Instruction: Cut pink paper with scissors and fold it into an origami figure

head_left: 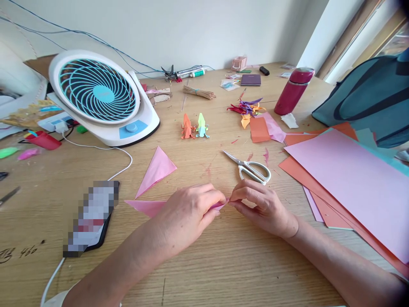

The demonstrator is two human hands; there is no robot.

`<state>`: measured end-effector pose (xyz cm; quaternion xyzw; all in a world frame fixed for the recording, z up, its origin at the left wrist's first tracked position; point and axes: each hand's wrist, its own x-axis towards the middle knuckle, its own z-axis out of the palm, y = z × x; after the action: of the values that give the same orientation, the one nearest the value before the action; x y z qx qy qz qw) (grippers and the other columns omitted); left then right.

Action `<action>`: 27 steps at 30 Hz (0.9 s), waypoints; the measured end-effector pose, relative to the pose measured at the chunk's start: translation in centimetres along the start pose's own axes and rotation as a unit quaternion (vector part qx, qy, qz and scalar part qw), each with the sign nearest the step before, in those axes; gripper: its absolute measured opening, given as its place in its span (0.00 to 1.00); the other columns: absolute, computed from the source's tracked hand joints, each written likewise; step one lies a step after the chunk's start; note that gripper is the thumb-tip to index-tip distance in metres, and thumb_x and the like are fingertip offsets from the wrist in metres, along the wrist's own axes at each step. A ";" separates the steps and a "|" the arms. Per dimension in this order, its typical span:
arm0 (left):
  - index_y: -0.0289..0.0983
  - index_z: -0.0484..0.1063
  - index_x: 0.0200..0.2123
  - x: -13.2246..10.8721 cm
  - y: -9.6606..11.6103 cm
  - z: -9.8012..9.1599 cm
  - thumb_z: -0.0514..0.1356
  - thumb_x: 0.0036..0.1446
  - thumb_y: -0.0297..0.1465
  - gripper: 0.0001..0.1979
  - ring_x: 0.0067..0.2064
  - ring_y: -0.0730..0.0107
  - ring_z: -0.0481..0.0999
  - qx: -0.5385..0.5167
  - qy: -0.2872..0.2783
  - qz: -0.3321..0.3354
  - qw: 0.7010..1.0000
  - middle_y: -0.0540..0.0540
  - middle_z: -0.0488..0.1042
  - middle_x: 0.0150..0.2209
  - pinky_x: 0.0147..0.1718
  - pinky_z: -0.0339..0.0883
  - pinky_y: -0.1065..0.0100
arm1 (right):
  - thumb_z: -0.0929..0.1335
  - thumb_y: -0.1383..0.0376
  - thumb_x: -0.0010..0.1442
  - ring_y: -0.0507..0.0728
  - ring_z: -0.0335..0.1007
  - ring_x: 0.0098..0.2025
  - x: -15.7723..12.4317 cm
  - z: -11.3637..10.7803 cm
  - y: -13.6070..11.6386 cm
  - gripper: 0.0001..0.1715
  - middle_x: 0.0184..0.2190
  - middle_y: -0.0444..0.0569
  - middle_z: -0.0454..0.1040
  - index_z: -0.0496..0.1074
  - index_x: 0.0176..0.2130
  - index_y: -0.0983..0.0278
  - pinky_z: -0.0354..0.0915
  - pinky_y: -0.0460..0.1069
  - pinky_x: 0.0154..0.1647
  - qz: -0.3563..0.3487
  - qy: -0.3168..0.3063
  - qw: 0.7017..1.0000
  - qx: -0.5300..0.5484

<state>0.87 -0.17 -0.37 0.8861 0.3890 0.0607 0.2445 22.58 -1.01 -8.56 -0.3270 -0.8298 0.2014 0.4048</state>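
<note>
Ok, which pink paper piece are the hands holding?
The pointed pink piece, pinched between left hand and right hand; the pink triangle behind it and the big pink sheet lie unheld.

Two bare forearms lead to the left hand point(188, 213) and right hand point(262, 207); at the lower left of the frame, possibly a white fabric sleeve hem point(59, 297).

Two bare forearms enter from the lower edge and converge at the centre of the frame. The left hand point(188, 213) lies palm down, knuckles up, with its fingers curled toward the thumb in a tight pinch. The right hand point(262, 207), wrist bent inward, meets it fingertip to fingertip, thumb and forefinger pressed closed. Both wrists sit low and level.
</note>
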 end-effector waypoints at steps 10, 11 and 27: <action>0.40 0.74 0.40 0.0 0.0 0.3 0.57 0.64 0.25 0.07 0.37 0.70 0.74 0.000 -0.005 -0.004 1.000 0.51 0.74 0.37 0.37 0.65 0.69 | 0.65 0.71 0.66 0.53 0.67 0.32 0.2 0.0 -0.3 0.05 0.33 0.48 0.71 0.69 0.41 0.62 0.63 0.48 0.33 -0.014 0.002 0.999 -0.036; 0.40 0.74 0.40 0.0 0.0 0.3 0.57 0.64 0.25 0.07 0.37 0.70 0.74 -0.001 -0.004 -0.006 1.000 0.51 0.74 0.37 0.37 0.65 0.70 | 0.65 0.71 0.66 0.53 0.66 0.32 0.1 0.0 -0.3 0.05 0.33 0.48 0.71 0.69 0.41 0.62 0.63 0.48 0.33 -0.014 0.003 0.999 -0.035; 0.41 0.72 0.37 0.3 0.2 0.4 0.56 0.65 0.28 0.05 0.31 0.75 0.71 -0.036 0.054 -0.038 0.997 0.55 0.74 0.31 0.30 0.57 0.72 | 0.71 0.59 0.62 0.53 0.66 0.35 0.3 1.7 -0.1 0.09 0.31 0.46 0.71 0.74 0.35 0.63 0.64 0.49 0.37 0.246 0.036 0.901 0.356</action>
<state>1.32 -0.27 -0.61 0.8568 0.4327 0.1126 0.2569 21.07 -1.00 -9.37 -0.3622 -0.5806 0.5645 0.4616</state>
